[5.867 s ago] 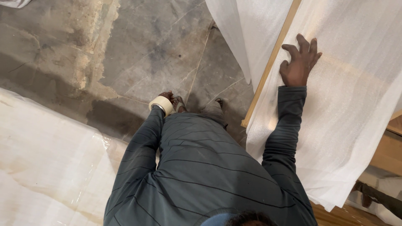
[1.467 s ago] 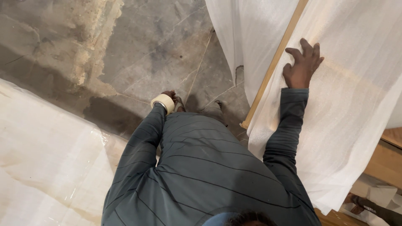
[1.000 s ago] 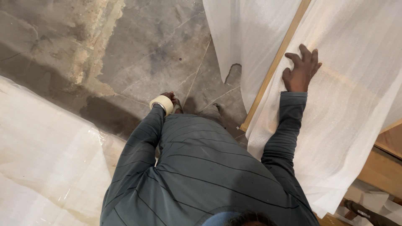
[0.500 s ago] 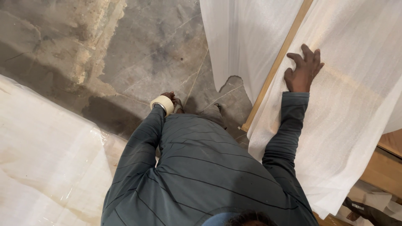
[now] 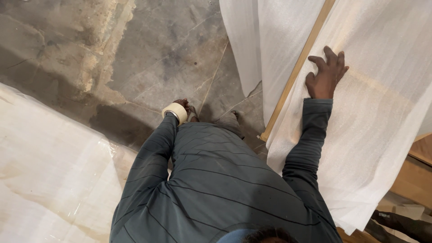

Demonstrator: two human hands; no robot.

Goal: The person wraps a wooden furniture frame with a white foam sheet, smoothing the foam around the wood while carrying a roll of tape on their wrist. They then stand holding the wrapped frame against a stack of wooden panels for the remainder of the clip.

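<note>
My right hand (image 5: 326, 74) lies flat with fingers spread on a white foam sheet (image 5: 382, 112) that drapes over a large slanted panel. A light wooden edge strip (image 5: 297, 72) of that panel shows just left of the hand. My left hand (image 5: 183, 103) hangs low in front of my body, mostly hidden. A roll of pale tape (image 5: 175, 111) sits around its wrist like a bracelet. Both arms wear dark striped sleeves.
Stained, cracked concrete floor (image 5: 148, 49) fills the upper left. A big object wrapped in white foam and plastic (image 5: 49, 171) stands at the left. My shoe (image 5: 229, 121) is below me. Bare wood pieces (image 5: 418, 171) and a dark object (image 5: 400, 222) lie at the lower right.
My right hand has stayed pressed on the foam sheet, shifting only slightly. My shoe has come into view on the floor. The left hand has not moved.
</note>
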